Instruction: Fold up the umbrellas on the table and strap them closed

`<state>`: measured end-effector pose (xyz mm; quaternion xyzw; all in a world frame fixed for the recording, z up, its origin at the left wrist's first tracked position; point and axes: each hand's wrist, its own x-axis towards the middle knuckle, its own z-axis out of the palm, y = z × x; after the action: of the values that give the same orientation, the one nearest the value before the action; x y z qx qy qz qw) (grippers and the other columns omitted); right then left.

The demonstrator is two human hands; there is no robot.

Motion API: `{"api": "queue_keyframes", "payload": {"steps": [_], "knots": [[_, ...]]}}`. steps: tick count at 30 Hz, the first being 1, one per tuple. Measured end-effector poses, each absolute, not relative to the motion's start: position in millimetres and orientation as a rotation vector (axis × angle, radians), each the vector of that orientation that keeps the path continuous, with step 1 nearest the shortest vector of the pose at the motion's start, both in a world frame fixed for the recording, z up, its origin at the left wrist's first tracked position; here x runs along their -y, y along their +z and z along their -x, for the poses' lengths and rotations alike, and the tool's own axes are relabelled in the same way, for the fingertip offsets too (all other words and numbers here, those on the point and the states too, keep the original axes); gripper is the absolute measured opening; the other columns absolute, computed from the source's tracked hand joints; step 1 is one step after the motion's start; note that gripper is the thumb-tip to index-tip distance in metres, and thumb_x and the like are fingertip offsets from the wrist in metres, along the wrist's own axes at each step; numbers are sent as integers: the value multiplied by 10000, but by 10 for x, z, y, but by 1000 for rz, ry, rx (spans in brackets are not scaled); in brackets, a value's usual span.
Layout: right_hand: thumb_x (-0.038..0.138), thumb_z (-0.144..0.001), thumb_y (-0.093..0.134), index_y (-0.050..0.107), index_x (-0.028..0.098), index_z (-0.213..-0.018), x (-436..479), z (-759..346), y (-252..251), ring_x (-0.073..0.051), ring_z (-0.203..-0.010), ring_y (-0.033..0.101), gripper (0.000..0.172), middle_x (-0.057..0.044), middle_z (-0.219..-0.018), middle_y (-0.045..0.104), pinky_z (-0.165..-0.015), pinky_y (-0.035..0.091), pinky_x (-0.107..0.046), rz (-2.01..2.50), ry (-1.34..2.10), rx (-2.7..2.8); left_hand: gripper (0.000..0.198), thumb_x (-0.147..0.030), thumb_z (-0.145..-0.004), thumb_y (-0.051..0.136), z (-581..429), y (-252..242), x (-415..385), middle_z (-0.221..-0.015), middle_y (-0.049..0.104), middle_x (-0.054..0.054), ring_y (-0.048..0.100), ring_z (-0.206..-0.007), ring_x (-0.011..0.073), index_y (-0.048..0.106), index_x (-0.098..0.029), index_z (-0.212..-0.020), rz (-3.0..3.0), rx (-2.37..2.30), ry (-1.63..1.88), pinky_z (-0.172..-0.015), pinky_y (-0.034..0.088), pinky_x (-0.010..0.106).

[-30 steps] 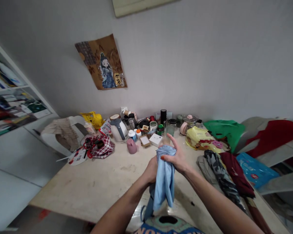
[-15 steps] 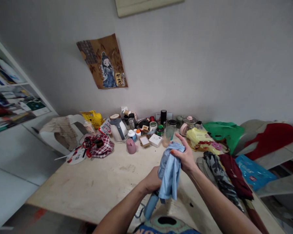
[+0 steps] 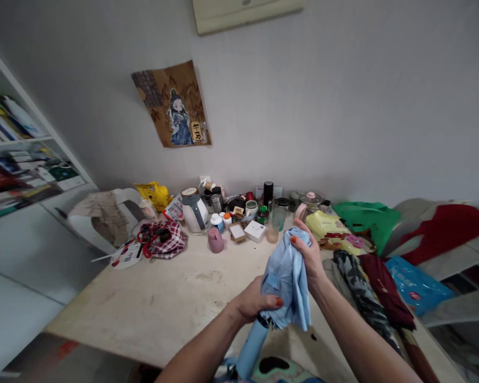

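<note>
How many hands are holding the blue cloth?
2. The left hand grips the blue cloth low down, near the front edge of the table. The right hand pinches its top, higher up. No other hands show.

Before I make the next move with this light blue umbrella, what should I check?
1. Left hand grips the light blue umbrella low down: ok.
2. Right hand pinches its top end: ok.
3. Its cloth gathered tight: not ok, loose folds hang between the hands.
4. Clear tumbler stands apart from the right hand: ok.
5. Umbrella's closing strap fastened: cannot tell, hidden.
</note>
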<state>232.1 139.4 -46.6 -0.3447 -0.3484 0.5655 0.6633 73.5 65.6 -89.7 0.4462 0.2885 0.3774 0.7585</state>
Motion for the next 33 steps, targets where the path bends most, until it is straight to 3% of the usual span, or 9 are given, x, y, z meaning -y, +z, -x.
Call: {"api": "queue_keyframes", "payload": {"steps": [5, 8, 14, 20, 24, 29, 33], "knots": [[578, -421, 898, 358, 332, -1477, -1283, -2308, -500, -251, -903, 675, 1211, -76, -1178, 675, -706, 563, -338, 597, 1339, 862, 673, -404, -533, 839, -783, -864, -632, -861, 650, 53, 547, -729, 152, 636, -79, -1086, -1162, -786, 991, -689, 462, 265], [516, -385, 930, 277, 351, -1512, -1234, -2290, -469, -269, -971, 673, 1312, -77, -1227, 658, -767, 569, -362, 564, 1393, 871, 678, -340, -541, 822, -809, -827, -617, -905, 660, 68, 557, -751, 170, 605, -86, -1131, -1275, -963, 1073, -717, 474, 291], [287, -491, 883, 365, 298, -1480, -1228, -2300, -397, -187, -814, 663, 1116, -17, -991, 709, -734, 553, -294, 650, 1345, 760, 834, -477, -653, 798, -802, -792, -510, -1244, 626, 148, 582, -1142, 306, 497, -141, -1355, -1209, -670, 1071, -1012, 432, 415], [260, -572, 776, 403, 301, -1458, -1187, -2350, -422, -217, -827, 671, 963, -39, -1057, 701, -793, 563, -378, 539, 1377, 837, 904, -648, -597, 799, -688, -838, -593, -1415, 516, 151, 464, -1319, 337, 518, -202, -1331, -977, -657, 1180, -1128, 316, 439], [241, -577, 728, 441, 290, -1435, -1127, -2317, -376, -236, -848, 680, 906, -47, -1106, 700, -881, 548, -442, 463, 1457, 849, 914, -685, -558, 800, -673, -723, -699, -1307, 586, 154, 539, -1221, 326, 557, -189, -1287, -1038, -682, 1145, -1055, 393, 427], [212, -569, 705, 468, 286, -1413, -1104, -2286, -322, -239, -918, 672, 879, -35, -1103, 703, -923, 531, -430, 437, 1465, 861, 524, -594, -733, 725, -689, -273, -773, -1008, 648, 105, 595, -941, 207, 668, -145, -997, -1449, -1111, 1460, -835, 462, 306], [220, -576, 704, 452, 286, -1425, -1103, -2278, -302, -253, -936, 675, 888, -39, -1102, 703, -927, 526, -438, 421, 1488, 892, 431, -504, -739, 746, -747, 43, -844, -751, 640, 50, 537, -655, 126, 691, -110, -905, -1549, -1062, 1316, -615, 423, 242]]}}
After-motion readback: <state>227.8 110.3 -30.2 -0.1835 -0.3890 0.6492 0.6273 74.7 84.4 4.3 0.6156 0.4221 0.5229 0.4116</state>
